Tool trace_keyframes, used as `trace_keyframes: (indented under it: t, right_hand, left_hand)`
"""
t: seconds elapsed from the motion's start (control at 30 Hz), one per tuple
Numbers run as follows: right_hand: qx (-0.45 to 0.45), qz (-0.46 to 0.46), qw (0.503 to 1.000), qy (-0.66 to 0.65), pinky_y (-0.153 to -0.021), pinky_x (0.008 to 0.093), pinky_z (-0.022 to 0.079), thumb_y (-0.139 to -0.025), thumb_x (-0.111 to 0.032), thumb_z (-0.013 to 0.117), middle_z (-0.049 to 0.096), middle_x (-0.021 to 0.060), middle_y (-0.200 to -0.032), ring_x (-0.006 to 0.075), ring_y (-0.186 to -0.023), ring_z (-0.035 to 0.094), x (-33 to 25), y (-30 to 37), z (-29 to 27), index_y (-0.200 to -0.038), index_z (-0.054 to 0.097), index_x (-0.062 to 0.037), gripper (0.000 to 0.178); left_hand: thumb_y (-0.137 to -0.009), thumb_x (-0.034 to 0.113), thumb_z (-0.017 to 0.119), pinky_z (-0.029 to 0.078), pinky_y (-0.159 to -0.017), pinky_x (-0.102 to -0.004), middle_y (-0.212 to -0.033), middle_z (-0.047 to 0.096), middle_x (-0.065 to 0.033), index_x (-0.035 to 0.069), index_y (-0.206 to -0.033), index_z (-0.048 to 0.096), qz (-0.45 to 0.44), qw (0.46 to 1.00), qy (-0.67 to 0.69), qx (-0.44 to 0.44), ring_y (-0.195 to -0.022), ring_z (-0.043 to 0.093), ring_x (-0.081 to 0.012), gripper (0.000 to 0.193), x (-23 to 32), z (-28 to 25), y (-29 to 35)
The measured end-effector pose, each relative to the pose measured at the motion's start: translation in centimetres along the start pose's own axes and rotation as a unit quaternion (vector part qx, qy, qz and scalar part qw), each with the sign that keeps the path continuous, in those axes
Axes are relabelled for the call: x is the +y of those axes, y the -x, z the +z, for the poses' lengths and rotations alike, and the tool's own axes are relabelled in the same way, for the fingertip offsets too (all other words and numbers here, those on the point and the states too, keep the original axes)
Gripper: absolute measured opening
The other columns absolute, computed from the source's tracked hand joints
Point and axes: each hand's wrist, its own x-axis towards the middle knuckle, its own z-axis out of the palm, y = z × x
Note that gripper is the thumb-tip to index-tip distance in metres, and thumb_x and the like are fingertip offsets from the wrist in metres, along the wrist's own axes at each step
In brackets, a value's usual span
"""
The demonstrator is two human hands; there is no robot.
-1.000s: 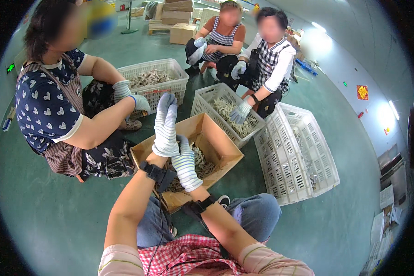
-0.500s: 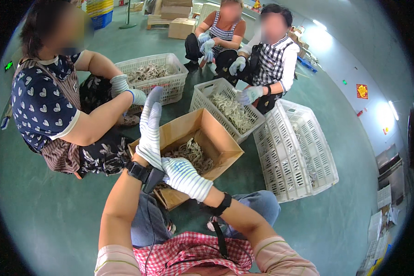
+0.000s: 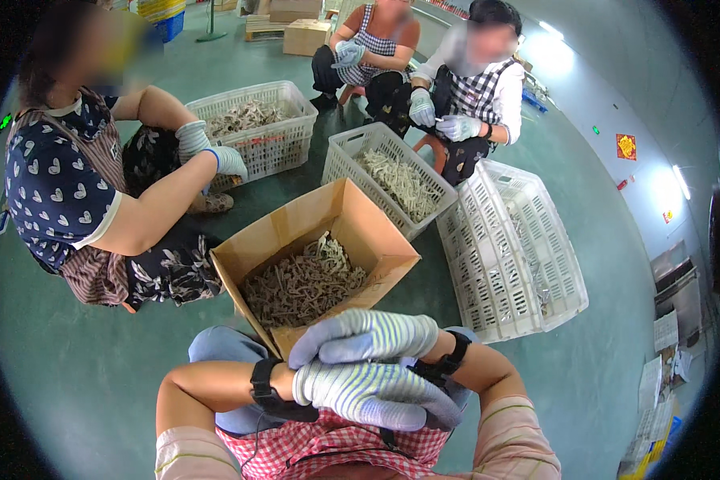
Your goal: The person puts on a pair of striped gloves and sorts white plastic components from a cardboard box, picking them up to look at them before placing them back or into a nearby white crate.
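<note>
Cardboard box (image 3: 376, 232) sits on green floor (image 3: 120, 360), just beyond wearer's knees (image 3: 224, 344), open-topped; prob. light-ish, walls semi-stiff, best gripped low on opp. sides since rim prob. flexes. Looks plain tan/brn, squared, walls flaring out a bit. Brn heap (image 3: 304, 284) inside covers much of bottom; prob. dry, light, loose, OK to scoop w/ cupped fingers. Looks matte, gray-brn, tangled. L hand (image 3: 364, 392), gloved: fingers stretched out, thumb off to side, nothing seen in it. R hand (image 3: 368, 332), gloved, lies across L one near cuff, fingers bent down; can't tell if clasped or if it touches box. Paler clump (image 3: 330, 254) at heap's far edge, off-white. Single pieces (image 3: 284, 296): thin, curled; prob. stiff + brittle, so pinch gently mid-length; exact kind unclear.
</note>
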Motion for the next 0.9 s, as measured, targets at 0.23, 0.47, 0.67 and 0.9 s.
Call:
trace_keyframes:
  t: [0.23,0.47,0.67,0.9]
  right_hand:
    - [-0.012,0.044,0.992,0.115,-0.093,0.0324,0.044,-0.093,-0.017,0.052,0.062,0.0127,-0.116,0.0205,-0.106,0.058,-0.2,1.2,-1.0,-0.126,0.055,-0.0039,0.035]
    - [-0.01,0.018,0.995,0.1,-0.091,0.0344,0.046,-0.094,-0.022,0.054,0.064,0.0115,-0.109,0.0215,-0.102,0.059,2.0,2.1,-1.7,-0.119,0.057,-0.0024,0.032]
    - [0.039,0.074,0.996,-0.031,-0.084,0.0276,0.045,-0.094,-0.022,0.056,0.062,0.0041,-0.099,0.0111,-0.092,0.056,3.0,1.5,-0.6,-0.106,0.058,-0.0024,0.023]
    - [0.136,0.025,0.964,-0.227,-0.083,0.0255,0.044,-0.093,-0.022,0.057,0.058,0.0006,-0.091,0.0091,-0.088,0.054,3.9,1.1,0.0,-0.101,0.057,-0.0045,0.019]
  left_hand:
    - [-0.098,0.021,0.042,0.042,-0.097,-0.0307,-0.127,0.052,-0.016,0.002,-0.127,0.045,-0.005,0.999,-0.023,0.022,-0.117,0.051,-0.0207,0.035,-1.9,0.3,0.0]
    - [-0.099,0.008,0.035,0.03,-0.108,-0.0242,-0.131,0.05,-0.0091,0.004,-0.131,0.046,-0.066,0.959,0.269,0.062,-0.124,0.044,-0.0127,0.034,-1.2,1.8,0.7]
    - [-0.098,0.004,0.034,0.035,-0.104,-0.0261,-0.131,0.051,-0.012,0.003,-0.131,0.047,0.009,1.0,0.021,-0.016,-0.125,0.045,-0.0149,0.035,-3.8,-0.5,0.8]
    - [-0.096,0.039,0.05,0.037,-0.102,-0.0306,-0.121,0.06,-0.0038,0.01,-0.125,0.056,-0.029,0.998,-0.048,0.015,-0.119,0.051,-0.0146,0.042,-3.1,0.0,0.3]
